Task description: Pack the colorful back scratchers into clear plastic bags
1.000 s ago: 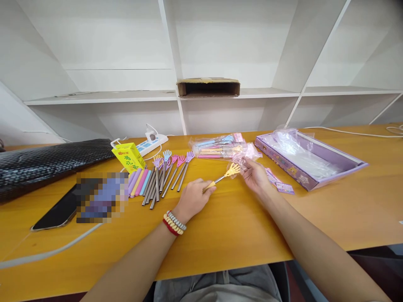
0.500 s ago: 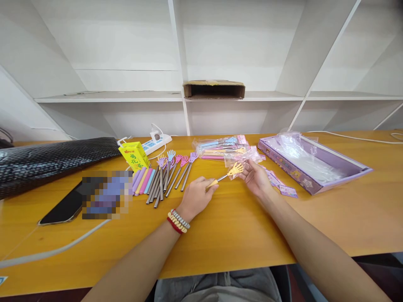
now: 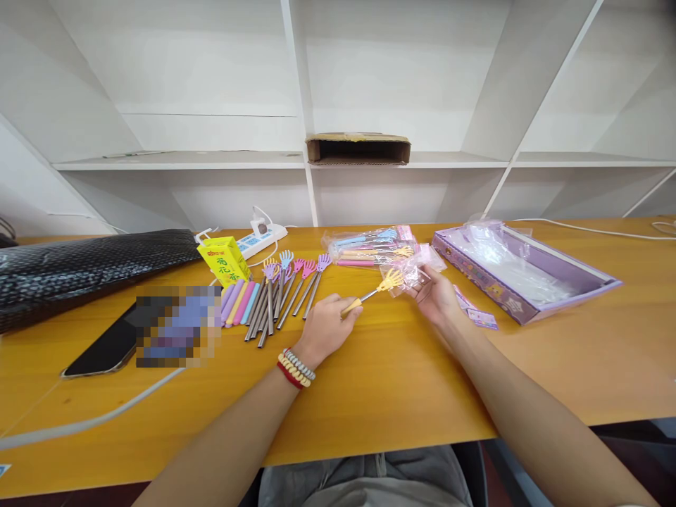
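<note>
My left hand (image 3: 326, 325) is closed round the yellow handle of a back scratcher (image 3: 391, 280), whose hand-shaped head points right. My right hand (image 3: 434, 296) pinches a clear plastic bag (image 3: 412, 273), and the scratcher's head lies at or inside the bag's near end; which one I cannot tell. Just behind are bagged back scratchers (image 3: 364, 243) in blue, yellow and pink. Left of my left hand lie several metal rods with coloured hand-shaped heads (image 3: 285, 282), beside a row of loose coloured handles (image 3: 240, 303).
An open purple display box (image 3: 528, 274) holding clear bags stands on the right, with printed cards (image 3: 482, 318) near it. A yellow drink carton (image 3: 224, 260), power strip (image 3: 264, 241), phone (image 3: 100, 341) and black wrapped package (image 3: 95, 274) are left. A cardboard box (image 3: 359, 150) sits on the shelf.
My right hand has shifted slightly right with the bag, which now lies across the scratcher's head. My left hand keeps its hold on the handle and has moved slightly left.
</note>
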`<action>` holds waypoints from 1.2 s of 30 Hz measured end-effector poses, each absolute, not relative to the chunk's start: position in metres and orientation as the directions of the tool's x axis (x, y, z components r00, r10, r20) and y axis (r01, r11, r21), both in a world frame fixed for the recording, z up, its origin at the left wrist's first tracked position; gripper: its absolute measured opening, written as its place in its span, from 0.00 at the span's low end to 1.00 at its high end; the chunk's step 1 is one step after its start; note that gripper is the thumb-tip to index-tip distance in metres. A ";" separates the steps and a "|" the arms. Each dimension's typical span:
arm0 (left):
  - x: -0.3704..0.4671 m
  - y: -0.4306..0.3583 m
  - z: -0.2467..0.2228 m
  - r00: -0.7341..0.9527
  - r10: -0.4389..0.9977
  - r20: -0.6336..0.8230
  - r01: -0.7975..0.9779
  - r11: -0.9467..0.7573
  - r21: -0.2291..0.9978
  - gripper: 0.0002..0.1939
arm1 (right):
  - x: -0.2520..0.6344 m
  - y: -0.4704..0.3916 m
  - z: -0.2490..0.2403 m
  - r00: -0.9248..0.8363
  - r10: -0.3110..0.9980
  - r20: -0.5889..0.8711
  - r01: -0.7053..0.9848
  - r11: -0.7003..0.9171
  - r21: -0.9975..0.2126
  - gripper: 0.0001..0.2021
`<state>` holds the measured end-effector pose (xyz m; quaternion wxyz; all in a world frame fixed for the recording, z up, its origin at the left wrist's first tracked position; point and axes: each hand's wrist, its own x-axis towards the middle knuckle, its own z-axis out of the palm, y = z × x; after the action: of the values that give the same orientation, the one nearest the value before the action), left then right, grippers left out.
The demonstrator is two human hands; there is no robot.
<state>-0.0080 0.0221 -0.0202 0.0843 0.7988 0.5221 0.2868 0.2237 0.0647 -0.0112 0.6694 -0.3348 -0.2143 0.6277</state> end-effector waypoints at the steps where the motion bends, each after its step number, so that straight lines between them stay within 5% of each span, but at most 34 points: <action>1: -0.008 0.022 -0.020 0.291 0.883 0.369 0.784 -0.441 0.436 0.18 | 0.225 0.065 -0.011 0.121 0.984 -0.129 -0.700 -0.008 -0.714 0.02; 19: -0.010 0.025 -0.023 0.326 0.862 0.387 0.733 -0.489 0.472 0.19 | 0.219 0.057 -0.009 -0.114 0.993 -0.029 -0.701 -0.101 -0.706 0.04; 36: -0.012 0.024 -0.018 0.289 0.865 0.411 0.745 -0.473 0.471 0.18 | 0.236 0.057 -0.003 -0.076 0.997 0.013 -0.736 -0.048 -0.675 0.07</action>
<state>-0.0116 0.0242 -0.0184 0.0943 0.7973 0.5047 0.3173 0.2360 0.0570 -0.0030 0.6352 -0.2418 -0.2696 0.6822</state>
